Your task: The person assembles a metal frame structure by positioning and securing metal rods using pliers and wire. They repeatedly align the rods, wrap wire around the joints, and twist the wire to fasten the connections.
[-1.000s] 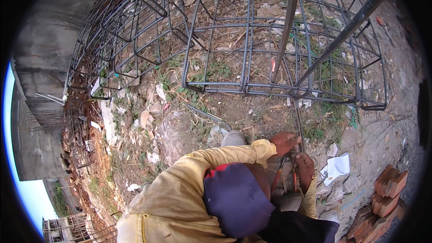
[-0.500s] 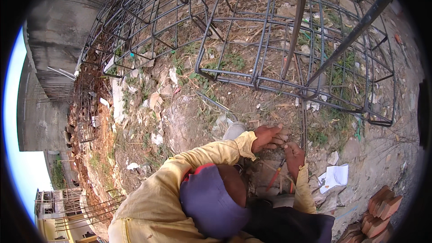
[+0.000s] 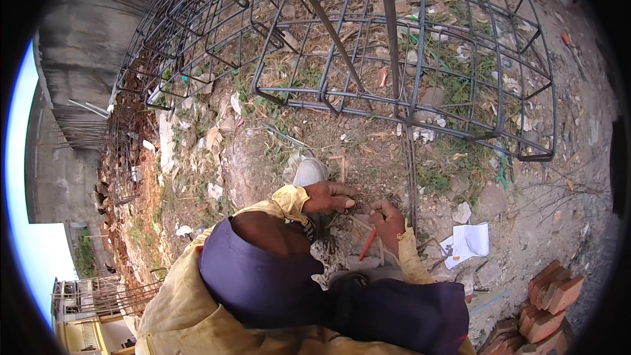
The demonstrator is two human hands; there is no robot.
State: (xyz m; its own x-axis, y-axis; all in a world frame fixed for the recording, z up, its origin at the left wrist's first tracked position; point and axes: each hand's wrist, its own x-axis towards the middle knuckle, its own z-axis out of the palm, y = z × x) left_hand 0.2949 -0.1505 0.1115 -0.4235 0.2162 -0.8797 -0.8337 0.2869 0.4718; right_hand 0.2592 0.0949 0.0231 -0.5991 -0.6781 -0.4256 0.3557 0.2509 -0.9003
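Note:
My left hand (image 3: 330, 197) hangs just above the soil beside my shoe (image 3: 310, 172). Its fingers point right with the thumb drawn in below them; whatever they pinch, if anything, is too small to make out. A short gap to the right, my right hand (image 3: 388, 221) is closed, fingers bent toward the left hand. From under it a slim red-handled tool (image 3: 368, 244) slants down, its working end hidden by the hand. Just right of this hand, thin steel bars (image 3: 412, 187) run along the ground. My bent knees fill the lower middle.
Rebar cages (image 3: 368, 108) stretch across the far side, with two upright bars (image 3: 389, 39) rising there. A lined paper sheet (image 3: 468, 244) lies to the right, and stacked red bricks (image 3: 555, 289) sit at lower right. Stones and litter dot the ground; a grey wall (image 3: 72, 105) stands far left.
The view has shifted, so hands, cages and paper appear further left. My hands have drawn slightly apart, and my left fingers are less spread. The red-handled tool stays by my right hand.

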